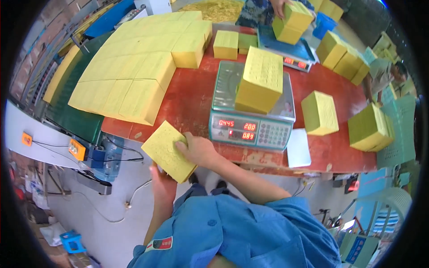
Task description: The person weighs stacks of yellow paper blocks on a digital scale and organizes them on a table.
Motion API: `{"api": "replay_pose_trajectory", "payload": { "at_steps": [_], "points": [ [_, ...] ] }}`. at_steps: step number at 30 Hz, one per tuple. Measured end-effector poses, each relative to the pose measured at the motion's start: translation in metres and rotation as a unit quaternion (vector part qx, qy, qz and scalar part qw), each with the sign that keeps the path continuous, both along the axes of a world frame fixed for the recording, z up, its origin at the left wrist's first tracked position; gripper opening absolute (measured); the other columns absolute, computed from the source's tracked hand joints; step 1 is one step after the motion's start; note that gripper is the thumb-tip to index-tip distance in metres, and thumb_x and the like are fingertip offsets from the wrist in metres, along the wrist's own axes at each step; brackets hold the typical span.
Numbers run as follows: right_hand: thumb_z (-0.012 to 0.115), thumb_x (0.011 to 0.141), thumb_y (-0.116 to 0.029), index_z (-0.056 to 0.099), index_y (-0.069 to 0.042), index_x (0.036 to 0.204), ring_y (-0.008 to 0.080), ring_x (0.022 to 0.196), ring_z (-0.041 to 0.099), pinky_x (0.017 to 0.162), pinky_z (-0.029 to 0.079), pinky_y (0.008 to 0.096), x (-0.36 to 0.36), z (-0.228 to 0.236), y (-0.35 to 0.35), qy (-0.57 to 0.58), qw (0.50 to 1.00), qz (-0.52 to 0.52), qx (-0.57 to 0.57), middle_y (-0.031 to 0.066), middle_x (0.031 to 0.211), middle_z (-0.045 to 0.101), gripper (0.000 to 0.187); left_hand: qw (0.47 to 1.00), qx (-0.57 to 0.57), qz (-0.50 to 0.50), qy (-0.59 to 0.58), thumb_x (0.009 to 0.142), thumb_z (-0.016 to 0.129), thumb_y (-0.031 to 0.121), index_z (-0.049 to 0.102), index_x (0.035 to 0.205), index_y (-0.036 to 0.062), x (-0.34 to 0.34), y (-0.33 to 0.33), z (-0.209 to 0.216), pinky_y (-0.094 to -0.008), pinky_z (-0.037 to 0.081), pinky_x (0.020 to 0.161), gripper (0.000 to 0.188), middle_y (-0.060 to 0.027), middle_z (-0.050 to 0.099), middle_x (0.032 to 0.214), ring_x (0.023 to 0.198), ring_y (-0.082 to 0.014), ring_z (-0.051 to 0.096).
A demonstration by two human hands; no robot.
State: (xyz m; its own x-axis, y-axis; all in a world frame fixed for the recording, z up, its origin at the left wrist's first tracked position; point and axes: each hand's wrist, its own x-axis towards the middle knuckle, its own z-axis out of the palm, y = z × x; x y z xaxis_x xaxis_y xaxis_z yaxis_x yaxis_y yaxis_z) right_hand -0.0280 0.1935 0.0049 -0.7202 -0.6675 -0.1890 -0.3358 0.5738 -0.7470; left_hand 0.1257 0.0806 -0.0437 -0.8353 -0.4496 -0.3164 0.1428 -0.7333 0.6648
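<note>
I hold a stack of yellow paper (167,149), its top marked with round punched shapes, tilted in front of the table's near edge. My right hand (199,149) is closed on its right side, thumb on top. Beneath the lower left side my left hand (163,183) supports it, its fingers partly hidden by the stack. Just beyond, a digital scale (250,131) with lit red figures carries a taller block of the same yellow paper (262,78).
Rows of yellow paper blocks (134,58) cover the red table's (187,94) left part, beside a green conveyor belt (76,120). More blocks (319,113) stand right of the scale, near a white card (298,149). Across the table, a co-worker's hand (279,6) holds blocks on a second scale (295,62).
</note>
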Motion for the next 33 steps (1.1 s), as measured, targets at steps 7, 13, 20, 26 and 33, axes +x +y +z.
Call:
{"api": "replay_pose_trajectory", "payload": {
  "at_steps": [7,13,20,26,33],
  "points": [
    [0.05,0.095,-0.042,0.049,0.004,0.125,0.0424,0.099,0.063,0.086,0.05,0.0458,0.036,-0.009,0.042,-0.031,0.991,-0.042,-0.124,0.0298,0.106,0.063,0.055,0.99,-0.123,-0.062,-0.037,0.095,0.049,0.023,0.023,0.148,0.0141,0.007,0.002,0.027,-0.0435,0.039,0.106,0.06,-0.0131,0.041,0.142,0.129,-0.0278,0.044],
    [0.054,0.094,-0.047,0.045,0.005,0.135,0.0306,0.124,0.052,0.102,0.042,0.0388,0.004,0.036,0.131,-0.049,0.93,-0.125,-0.341,0.021,0.134,0.053,0.067,0.944,-0.267,-0.175,0.089,0.098,0.043,0.038,0.043,0.137,0.0038,-0.026,-0.001,0.111,-0.0409,0.044,0.101,0.052,-0.0123,0.053,0.132,0.122,-0.0245,0.052],
    [0.056,0.091,-0.049,0.063,-0.006,0.112,0.0134,0.074,0.057,0.064,0.044,0.0266,-0.106,0.147,0.167,-0.121,0.825,-0.267,-0.482,0.005,0.089,0.064,0.048,0.681,-0.619,-0.189,0.341,0.097,0.054,0.024,0.041,0.139,0.0027,-0.238,0.038,0.199,-0.037,0.041,0.104,0.049,-0.0152,0.05,0.135,0.125,-0.0253,0.049],
    [0.053,0.096,-0.039,0.065,-0.01,0.108,0.0111,0.084,0.062,0.072,0.049,0.0295,-0.17,0.132,0.197,-0.157,0.779,-0.382,-0.472,0.0013,0.094,0.066,0.034,0.772,-0.297,-0.558,0.06,0.079,0.062,0.065,0.047,0.137,0.017,-0.342,0.074,0.233,-0.0474,0.044,0.094,0.077,-0.0064,0.054,0.13,0.118,-0.0241,0.052],
    [0.051,0.098,-0.035,0.064,-0.007,0.112,0.0116,0.085,0.064,0.073,0.053,0.0289,-0.182,0.102,0.205,-0.17,0.797,-0.391,-0.427,0.0031,0.1,0.068,0.034,0.77,-0.331,-0.544,0.035,0.079,0.056,0.07,0.048,0.137,0.0175,-0.36,0.077,0.206,-0.0504,0.048,0.087,0.079,-0.009,0.053,0.13,0.117,-0.0261,0.052]
  ]
}}
